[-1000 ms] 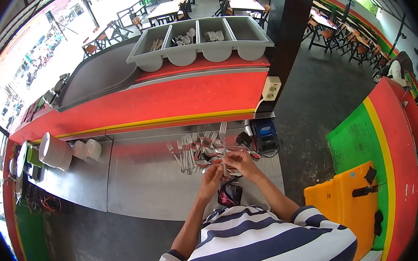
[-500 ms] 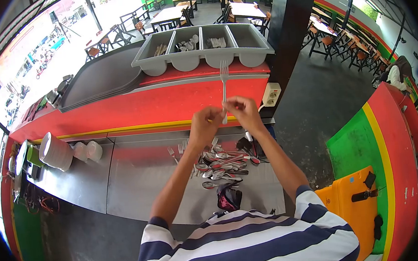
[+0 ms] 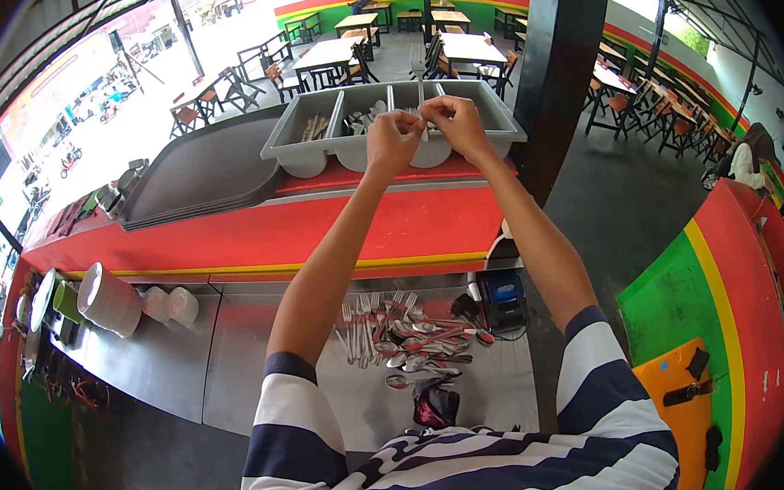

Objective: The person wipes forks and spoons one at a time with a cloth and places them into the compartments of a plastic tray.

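Observation:
Both my hands meet over the front of a grey cutlery tray [image 3: 311, 150] with four compartments. A fork [image 3: 419, 70] stands upright between them, tines up. My right hand [image 3: 458, 127] pinches its handle, and my left hand [image 3: 394, 140] is closed with its fingertips at the handle's lower end. Spoons [image 3: 365, 118] lie in the second compartment from the left, and thin light-brown-handled pieces [image 3: 315, 128] in the first. The compartment behind my hands is mostly hidden. Below, a pile of loose spoons and forks [image 3: 413, 340] lies on the steel counter [image 3: 261, 334].
Dark trays [image 3: 202, 172] are stacked left of the cutlery tray on the red ledge [image 3: 354, 229]. White bowls [image 3: 109, 299] stand at the counter's left. A blue device [image 3: 504, 301] and a pink-black pouch [image 3: 436, 403] are on the right part. A black pillar [image 3: 567, 65] rises at right.
Both hands have moved forward and up with the fork, from in front of the cutlery tray to over it. The blue device has come into view.

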Available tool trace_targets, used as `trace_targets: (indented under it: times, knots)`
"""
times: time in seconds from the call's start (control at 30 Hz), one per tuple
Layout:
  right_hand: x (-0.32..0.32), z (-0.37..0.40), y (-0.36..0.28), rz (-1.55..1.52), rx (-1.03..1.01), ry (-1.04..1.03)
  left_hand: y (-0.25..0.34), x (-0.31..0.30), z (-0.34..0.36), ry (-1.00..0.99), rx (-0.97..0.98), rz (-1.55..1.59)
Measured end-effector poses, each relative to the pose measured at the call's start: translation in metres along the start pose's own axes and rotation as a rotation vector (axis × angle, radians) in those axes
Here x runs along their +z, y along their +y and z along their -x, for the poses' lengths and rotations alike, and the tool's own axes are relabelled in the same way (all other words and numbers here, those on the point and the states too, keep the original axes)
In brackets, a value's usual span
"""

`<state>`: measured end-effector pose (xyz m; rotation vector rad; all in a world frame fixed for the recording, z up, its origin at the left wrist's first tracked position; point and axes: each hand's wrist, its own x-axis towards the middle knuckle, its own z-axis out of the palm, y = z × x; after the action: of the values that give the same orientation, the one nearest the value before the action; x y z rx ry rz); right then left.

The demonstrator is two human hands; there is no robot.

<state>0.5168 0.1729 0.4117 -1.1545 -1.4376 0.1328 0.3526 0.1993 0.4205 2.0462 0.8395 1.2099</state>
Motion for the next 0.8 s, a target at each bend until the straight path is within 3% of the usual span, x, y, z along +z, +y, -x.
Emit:
trace_targets:
  times: [0.13,0.33,0.53,0.8]
  knots:
    - [0.002,-0.028,0.021,0.020,0.113,-0.048,-0.021,0.007,-0.037,-0.005,0.013,-0.033]
    - [0.003,-0.039,0.025,0.243,0.367,-0.104,-0.034,0.007,-0.065,-0.183,-0.171,-0.206]
    - [0.012,-0.038,0.035,0.395,0.351,-0.087,-0.032,0.006,-0.068,-0.224,-0.275,-0.301]
    - [0.011,-0.033,0.021,0.479,0.360,-0.111,-0.036,0.004,-0.069,-0.267,-0.221,-0.279]
